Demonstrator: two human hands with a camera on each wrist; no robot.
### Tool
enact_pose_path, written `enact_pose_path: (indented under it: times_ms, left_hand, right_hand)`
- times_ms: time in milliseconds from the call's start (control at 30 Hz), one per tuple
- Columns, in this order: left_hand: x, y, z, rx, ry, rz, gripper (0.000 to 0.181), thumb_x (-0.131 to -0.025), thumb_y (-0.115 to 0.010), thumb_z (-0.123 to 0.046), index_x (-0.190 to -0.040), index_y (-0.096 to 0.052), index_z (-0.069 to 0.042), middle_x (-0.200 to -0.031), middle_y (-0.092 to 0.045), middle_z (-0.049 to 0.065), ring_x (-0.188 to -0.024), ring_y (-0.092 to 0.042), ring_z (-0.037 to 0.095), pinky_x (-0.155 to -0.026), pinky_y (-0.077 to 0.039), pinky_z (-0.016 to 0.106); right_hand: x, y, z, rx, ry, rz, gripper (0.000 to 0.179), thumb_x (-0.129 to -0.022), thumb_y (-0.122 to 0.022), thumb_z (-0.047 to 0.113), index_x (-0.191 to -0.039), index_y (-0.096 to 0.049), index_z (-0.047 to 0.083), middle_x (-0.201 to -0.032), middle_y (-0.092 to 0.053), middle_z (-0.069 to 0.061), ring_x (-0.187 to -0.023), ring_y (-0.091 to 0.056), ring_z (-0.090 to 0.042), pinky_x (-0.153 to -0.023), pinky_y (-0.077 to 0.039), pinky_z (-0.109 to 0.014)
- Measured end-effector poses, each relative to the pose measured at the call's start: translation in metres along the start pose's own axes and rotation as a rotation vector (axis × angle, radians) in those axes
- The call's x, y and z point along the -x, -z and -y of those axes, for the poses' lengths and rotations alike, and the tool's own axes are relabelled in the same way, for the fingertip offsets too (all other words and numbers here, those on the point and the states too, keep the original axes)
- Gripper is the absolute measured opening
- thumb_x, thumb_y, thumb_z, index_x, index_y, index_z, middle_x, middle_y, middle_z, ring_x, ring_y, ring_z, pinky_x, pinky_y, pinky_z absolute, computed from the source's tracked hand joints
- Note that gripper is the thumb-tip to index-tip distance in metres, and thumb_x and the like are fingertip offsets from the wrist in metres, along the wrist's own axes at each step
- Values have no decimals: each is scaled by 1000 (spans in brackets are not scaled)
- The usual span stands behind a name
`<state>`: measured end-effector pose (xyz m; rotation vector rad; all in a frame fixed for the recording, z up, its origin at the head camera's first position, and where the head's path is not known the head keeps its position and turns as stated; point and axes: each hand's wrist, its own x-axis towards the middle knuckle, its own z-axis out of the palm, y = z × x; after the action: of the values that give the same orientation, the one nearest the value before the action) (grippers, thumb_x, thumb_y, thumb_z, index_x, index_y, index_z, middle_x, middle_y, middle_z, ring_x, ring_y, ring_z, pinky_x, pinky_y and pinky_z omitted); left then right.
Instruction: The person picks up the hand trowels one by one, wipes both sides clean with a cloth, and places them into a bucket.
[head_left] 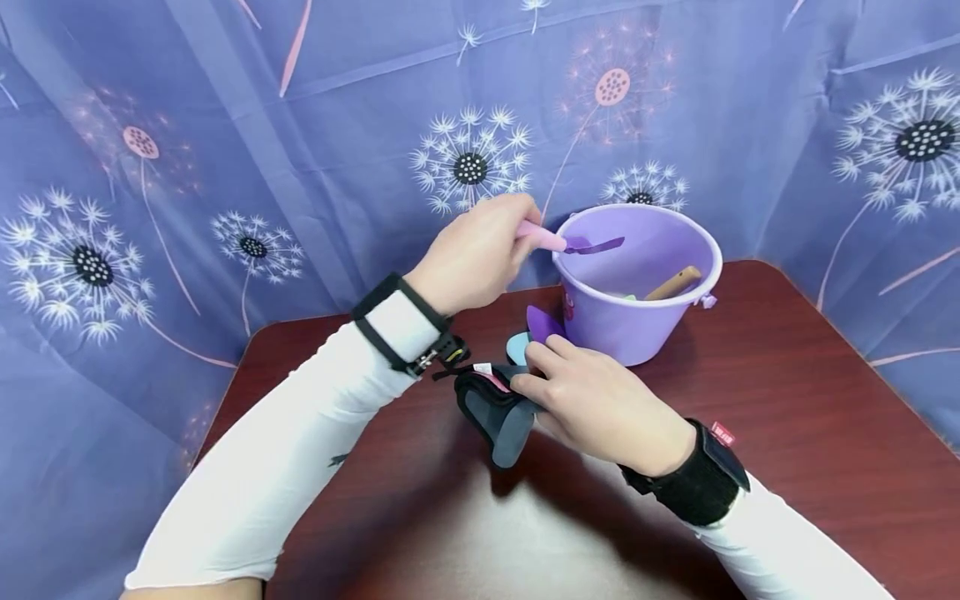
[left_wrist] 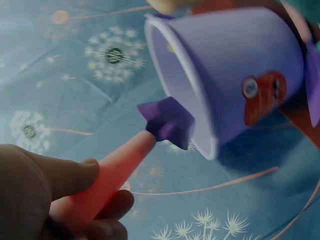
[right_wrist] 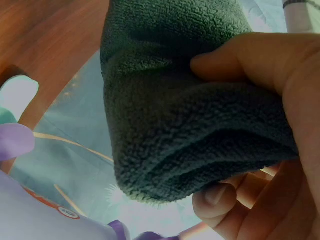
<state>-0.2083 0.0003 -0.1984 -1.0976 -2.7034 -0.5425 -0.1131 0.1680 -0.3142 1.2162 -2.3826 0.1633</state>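
Note:
My left hand (head_left: 480,250) grips the pink handle of a small garden trowel (head_left: 542,237) at the bucket's left rim. Its purple blade (left_wrist: 167,122) points at the mouth of the lilac bucket (head_left: 622,325); in the head view it overlaps the opening. In front of the bucket, my right hand (head_left: 600,400) pinches a dark, folded, fleecy cloth (head_left: 491,417) between thumb and fingers. A white tag and a bit of pink show at the cloth's upper side. The right wrist view shows its thick, rolled folds (right_wrist: 165,125) close up.
Inside the bucket lies a wooden handle (head_left: 675,283). Beside its near left wall are a purple blade (head_left: 545,322) and a light blue rounded piece (head_left: 517,347), partly hidden by the right hand. A dandelion-print curtain (head_left: 337,167) hangs behind the reddish-brown table (head_left: 810,400).

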Motion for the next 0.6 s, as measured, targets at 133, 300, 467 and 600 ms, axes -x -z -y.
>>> enact_pose_path:
  times_ms: [133, 300, 467, 600]
  left_hand:
    - [-20, -16, -3, -131, 40, 42, 14, -103, -49, -19, -113, -57, -14, -112, -64, -4, -86, -55, 10, -65, -44, 26]
    - [-35, -34, -4, -199, 69, 90, 20, -103, -50, -24, -120, -55, -15, -112, -67, -9, -97, -60, 10, -67, -46, 26]
    - [-48, -56, -3, -221, 50, 82, 23, -100, -58, -30, -117, -55, -16, -95, -66, -12, -88, -64, 10, -67, -48, 28]
    - [-54, -70, -3, -237, 54, 105, 26, -96, -63, -36, -113, -56, -18, -91, -61, -7, -81, -62, 11, -68, -49, 29]
  right_hand:
    - [0, -2, 1, -6, 0, 15, 24, -78, -77, 22, -100, -71, 16, -88, -41, 0, -79, -40, -20, -64, -38, -30]
    - [-1, -4, 1, 3, 6, 27, 25, -76, -76, 19, -101, -71, 16, -88, -42, 0, -79, -42, -20, -64, -40, -31]
    - [-1, -6, 1, 19, 13, 33, 26, -76, -75, 18, -101, -70, 16, -91, -46, -1, -82, -45, -21, -67, -43, -32]
    - [-1, -7, 1, 21, 23, 33, 27, -75, -77, 18, -101, -69, 15, -94, -50, -2, -85, -47, -21, -69, -45, -32]
